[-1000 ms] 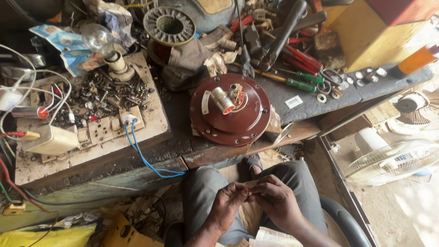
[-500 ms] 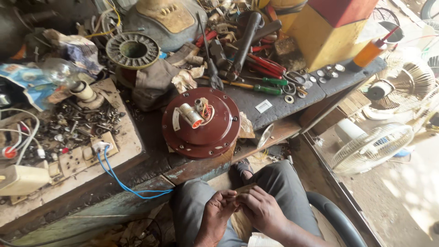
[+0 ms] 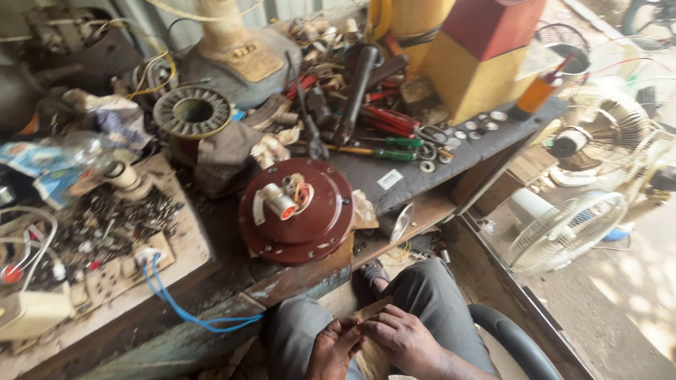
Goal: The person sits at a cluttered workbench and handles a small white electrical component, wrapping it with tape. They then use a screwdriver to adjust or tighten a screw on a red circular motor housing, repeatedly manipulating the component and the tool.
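Both hands rest together on my lap at the bottom of the head view. My left hand (image 3: 331, 348) and my right hand (image 3: 401, 338) pinch a flat brown piece of card or thin board (image 3: 371, 311) between them; its far corner shows above the fingers. In front of me, on the edge of the wooden workbench (image 3: 310, 278), lies a round dark-red ceiling fan motor housing (image 3: 296, 210) with its shaft and coloured wires facing up. The hands are well below and apart from it.
A wound stator ring (image 3: 192, 111), screwdrivers and pliers (image 3: 380, 144), washers, loose screws (image 3: 105, 225) and a blue wire (image 3: 176, 302) crowd the bench. A yellow and red box (image 3: 479, 56) stands at the back right. Fan guards (image 3: 563, 229) lie on the floor to the right.
The view has swung leftward and down a little, so the bench contents sit further right. Both hands stay together on the lap, still working the brown piece.
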